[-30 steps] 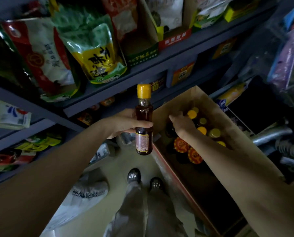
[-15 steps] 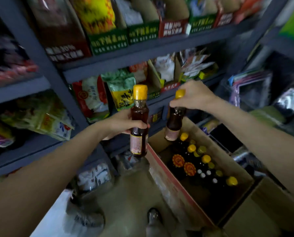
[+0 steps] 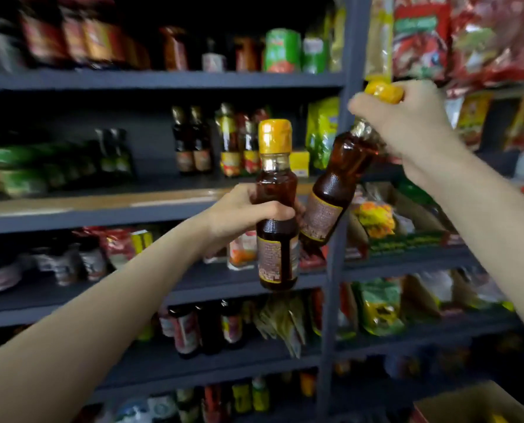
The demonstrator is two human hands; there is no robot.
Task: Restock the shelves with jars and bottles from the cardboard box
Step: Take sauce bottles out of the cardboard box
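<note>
Left hand: the left hand [image 3: 248, 209] is wrapped round the middle of the upright bottle [image 3: 276, 206], thumb across the front; the bottle stands vertical, yellow cap up, as it did a second ago.
Right hand: the right hand [image 3: 407, 120] grips the tilted bottle [image 3: 334, 190] by its neck, just under the yellow cap; the base swings down and left, close beside the upright bottle. Contact between the two cannot be confirmed.
Change, right hand: one second ago this hand reached into the cardboard box [image 3: 468, 401]; half a second ago it had drawn a bottle clear; now it carries that bottle raised at shelf height.
Change, view: the head has lifted from the box and floor to the shelving. Only a corner of the box shows, lower right.
Middle shelf: the middle shelf [image 3: 102, 206] has a bare stretch of board directly behind the hands. Matching shelf bottles [image 3: 193, 141] with dark contents stand at its rear.
Far stock: an upper shelf [image 3: 163, 79] carries jars and cans; blurred, labels unreadable.
Task meaning: pick-up is complete for two bottles. Judged next step: set both down on the middle shelf beside the matching stock.
Caution: the neck grip leaves the tilted bottle free to swing; level it before release.
</note>
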